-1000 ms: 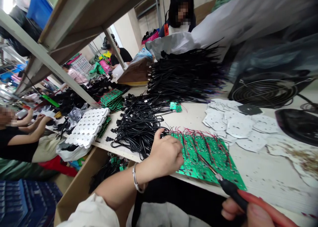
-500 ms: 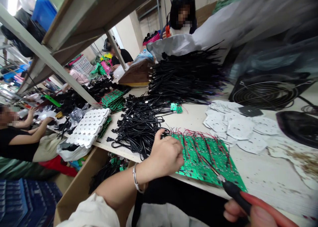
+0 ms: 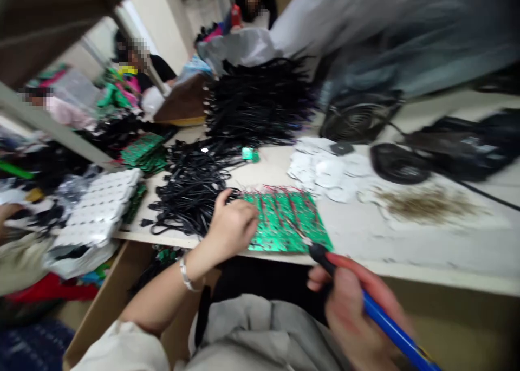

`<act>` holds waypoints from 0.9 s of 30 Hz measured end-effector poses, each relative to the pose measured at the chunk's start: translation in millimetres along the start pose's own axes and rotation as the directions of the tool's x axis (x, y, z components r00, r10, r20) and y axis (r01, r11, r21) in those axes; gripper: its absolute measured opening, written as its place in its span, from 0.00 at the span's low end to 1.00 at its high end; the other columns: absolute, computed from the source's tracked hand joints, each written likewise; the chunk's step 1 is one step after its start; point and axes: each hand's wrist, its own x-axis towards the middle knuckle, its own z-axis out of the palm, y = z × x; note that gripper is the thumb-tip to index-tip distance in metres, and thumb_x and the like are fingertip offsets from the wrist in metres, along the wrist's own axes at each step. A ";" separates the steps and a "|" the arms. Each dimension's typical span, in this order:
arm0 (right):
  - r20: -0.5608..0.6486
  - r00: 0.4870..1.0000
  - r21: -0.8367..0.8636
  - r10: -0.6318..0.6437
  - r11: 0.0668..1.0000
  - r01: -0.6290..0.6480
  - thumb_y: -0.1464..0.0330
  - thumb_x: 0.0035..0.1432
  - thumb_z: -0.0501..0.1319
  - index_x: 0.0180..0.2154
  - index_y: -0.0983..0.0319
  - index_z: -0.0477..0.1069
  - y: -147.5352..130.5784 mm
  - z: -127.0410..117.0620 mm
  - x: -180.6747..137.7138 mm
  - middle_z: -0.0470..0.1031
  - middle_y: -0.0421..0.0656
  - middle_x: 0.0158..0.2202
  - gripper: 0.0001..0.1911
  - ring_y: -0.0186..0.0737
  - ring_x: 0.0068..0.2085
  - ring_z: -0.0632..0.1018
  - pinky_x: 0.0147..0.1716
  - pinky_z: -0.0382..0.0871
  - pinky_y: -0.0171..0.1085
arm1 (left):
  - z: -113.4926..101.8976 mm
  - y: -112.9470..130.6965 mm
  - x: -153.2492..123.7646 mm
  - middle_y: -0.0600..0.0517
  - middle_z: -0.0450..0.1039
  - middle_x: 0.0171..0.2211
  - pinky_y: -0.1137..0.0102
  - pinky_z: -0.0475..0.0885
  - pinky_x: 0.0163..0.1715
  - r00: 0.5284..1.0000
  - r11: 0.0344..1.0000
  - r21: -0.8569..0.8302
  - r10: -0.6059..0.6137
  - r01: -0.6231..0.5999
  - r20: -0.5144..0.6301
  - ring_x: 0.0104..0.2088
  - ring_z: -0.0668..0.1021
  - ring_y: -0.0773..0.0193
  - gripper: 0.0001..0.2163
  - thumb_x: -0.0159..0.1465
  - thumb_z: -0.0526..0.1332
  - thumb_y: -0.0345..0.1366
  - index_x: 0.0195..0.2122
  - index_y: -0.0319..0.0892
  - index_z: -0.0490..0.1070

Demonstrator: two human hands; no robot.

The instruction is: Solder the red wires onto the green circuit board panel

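A green circuit board panel (image 3: 290, 219) lies at the table's front edge, with rows of red and black wires standing on it. At its left end is my left hand (image 3: 233, 222), fingers curled in and thumb raised; what they may pinch is hidden. My right hand (image 3: 353, 311) grips a soldering iron (image 3: 390, 322) with a blue and red handle and a black collar. The iron's thin metal tip points up and left over the panel; whether it touches a joint I cannot tell. Beside my left hand lies a heap of black cables (image 3: 187, 187) with plugs.
Behind stands a big stack of black cables (image 3: 260, 100). White plates (image 3: 329, 173), a fan (image 3: 357, 116) and a stained sheet (image 3: 430, 206) lie to the right. Left are white panels (image 3: 99, 208) and stacked green boards (image 3: 144, 151). An open cardboard box (image 3: 97, 306) sits below. Co-workers sit beyond.
The view has swung right, so the scene sits farther left and more table shows at the right. More of my right hand and the iron's blue handle are visible. Both hands stay by the panel.
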 end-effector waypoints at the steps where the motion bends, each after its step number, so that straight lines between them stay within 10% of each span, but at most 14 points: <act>1: -0.020 1.000 0.005 -0.020 1.000 0.020 0.63 0.62 0.60 0.39 0.59 0.77 -5.3 2.9 0.6 0.76 0.38 0.20 0.09 0.35 0.16 0.75 0.16 0.73 0.33 | -0.7 -1.6 -0.3 0.53 0.81 0.37 0.49 0.46 0.64 1.000 1.000 -0.020 0.006 -0.006 -0.015 0.43 0.79 0.61 0.07 0.63 0.56 0.31 0.31 0.44 0.73; 27: 0.187 0.973 -0.196 -0.135 0.965 0.172 0.68 0.63 0.57 0.34 0.57 0.72 -22.7 17.5 5.4 0.76 0.36 0.22 0.06 0.35 0.24 0.80 0.29 0.78 0.35 | -9.5 0.3 8.4 0.52 0.79 0.42 0.44 0.48 0.61 0.988 0.988 0.108 0.099 -0.113 0.122 0.46 0.77 0.57 0.07 0.59 0.57 0.31 0.27 0.44 0.73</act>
